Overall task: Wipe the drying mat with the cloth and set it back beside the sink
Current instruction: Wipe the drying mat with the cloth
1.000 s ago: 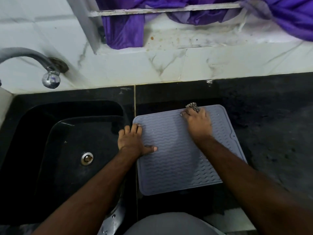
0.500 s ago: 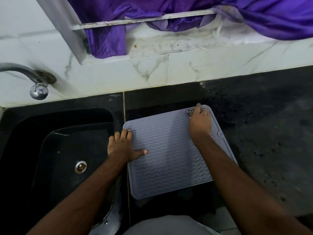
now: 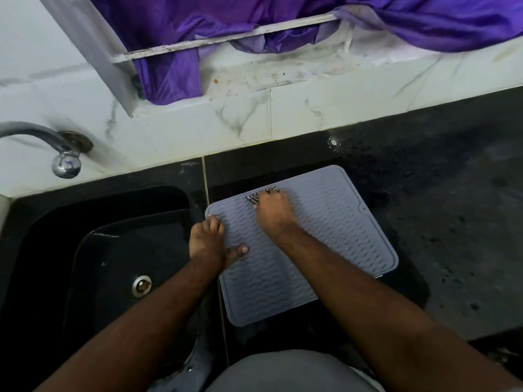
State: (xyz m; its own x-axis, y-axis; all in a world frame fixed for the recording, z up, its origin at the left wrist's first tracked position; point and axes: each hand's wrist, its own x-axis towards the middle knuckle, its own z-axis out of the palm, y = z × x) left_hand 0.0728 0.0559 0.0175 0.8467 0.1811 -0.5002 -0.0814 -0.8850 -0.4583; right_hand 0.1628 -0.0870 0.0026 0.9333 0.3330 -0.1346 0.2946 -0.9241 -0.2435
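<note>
A grey ribbed drying mat (image 3: 334,230) lies flat on the black counter, right of the sink (image 3: 119,250). My right hand (image 3: 273,213) presses a small dark patterned cloth (image 3: 254,197) onto the mat's far middle; only the cloth's edge shows past my fingers. My left hand (image 3: 208,241) lies flat on the mat's left edge, fingers together and thumb spread onto the mat, holding it down.
The black sink has a metal drain (image 3: 141,285) and a chrome tap (image 3: 65,162) at the upper left. White marble tiles back the counter (image 3: 452,222). Purple fabric (image 3: 175,66) hangs from a window ledge above. The counter right of the mat is wet and speckled.
My right hand has slid the cloth leftwards along the mat's far part, from near its right corner toward the middle. My left hand has stayed on the left edge.
</note>
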